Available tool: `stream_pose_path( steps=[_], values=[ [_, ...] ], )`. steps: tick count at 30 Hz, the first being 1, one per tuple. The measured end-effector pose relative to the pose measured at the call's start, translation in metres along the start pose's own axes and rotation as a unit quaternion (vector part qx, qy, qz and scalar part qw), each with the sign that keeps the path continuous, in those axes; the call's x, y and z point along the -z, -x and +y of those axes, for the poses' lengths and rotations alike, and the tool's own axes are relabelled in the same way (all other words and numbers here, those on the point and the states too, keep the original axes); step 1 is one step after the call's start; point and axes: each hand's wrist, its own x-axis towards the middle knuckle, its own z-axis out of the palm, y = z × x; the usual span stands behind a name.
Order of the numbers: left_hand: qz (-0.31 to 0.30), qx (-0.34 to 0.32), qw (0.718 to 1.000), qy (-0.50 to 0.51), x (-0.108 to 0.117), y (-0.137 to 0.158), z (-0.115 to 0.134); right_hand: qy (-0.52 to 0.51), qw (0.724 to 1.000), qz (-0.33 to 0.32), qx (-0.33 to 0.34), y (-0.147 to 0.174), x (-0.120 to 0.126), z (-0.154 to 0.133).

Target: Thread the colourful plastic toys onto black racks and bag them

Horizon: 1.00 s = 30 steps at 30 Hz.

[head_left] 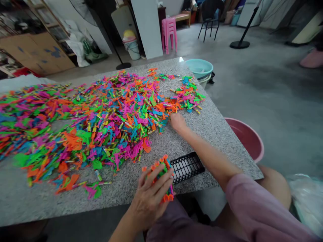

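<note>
My left hand [152, 190] curves over a block of colourful plastic pieces [166, 164] with orange ends, at the left end of a black latticed plastic tray [188, 168]. Whether that block sits inside the tray cannot be told, as my fingers cover much of it. At the right edge of a big loose pile of small plastic toy pieces [131, 111], my right hand [178, 121] is closed, its fingertips hidden from view. The pile mixes orange, green, pink and blue parts, some with yellow, tube-like ends.
The pile spreads over a speckled stone table [207, 134]. A red-pink basin [244, 137] stands beside its right edge, and a light blue basin [199, 67] beyond the far corner. Pink stools [169, 32] and a fan base [123, 66] are farther back.
</note>
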Motion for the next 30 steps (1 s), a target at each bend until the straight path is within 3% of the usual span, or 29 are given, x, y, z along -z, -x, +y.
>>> stream_pose_path(
  steps=[4,7,9,13,17,19,21,25,27,30],
  values=[
    [-0.062,-0.04,0.997,0.028,0.002,-0.005,0.002,-0.02,0.998,-0.053,0.009,0.005,0.015,0.008],
    [-0.069,-0.031,0.997,0.034,0.003,-0.008,0.005,-0.054,0.99,-0.127,0.041,0.052,0.014,0.04],
    [-0.078,-0.025,0.995,0.049,0.003,-0.009,0.005,-0.139,0.976,-0.158,0.051,0.092,0.01,0.06],
    [-0.075,-0.025,0.995,0.055,-0.001,-0.01,0.003,-0.374,0.922,-0.098,0.002,0.173,-0.013,0.075],
    [-0.063,-0.031,0.996,0.048,-0.003,-0.011,0.002,-0.493,0.864,-0.099,-0.019,0.232,-0.049,0.059],
    [-0.07,-0.027,0.996,0.042,-0.003,-0.012,0.003,-0.511,0.854,-0.099,-0.005,0.246,-0.062,0.049],
    [-0.075,-0.027,0.996,0.04,-0.003,-0.011,0.003,-0.474,0.877,-0.082,0.02,0.25,-0.069,0.041],
    [-0.066,-0.032,0.996,0.046,-0.003,-0.011,0.003,-0.289,0.954,-0.035,0.075,0.24,-0.062,0.031],
    [-0.051,-0.034,0.997,0.055,-0.005,-0.011,0.004,-0.229,0.968,-0.046,0.096,0.234,-0.053,0.024],
    [-0.008,-0.011,0.997,0.076,-0.007,-0.013,0.005,-0.195,0.965,-0.099,0.144,0.232,-0.043,0.014]
  ],
)
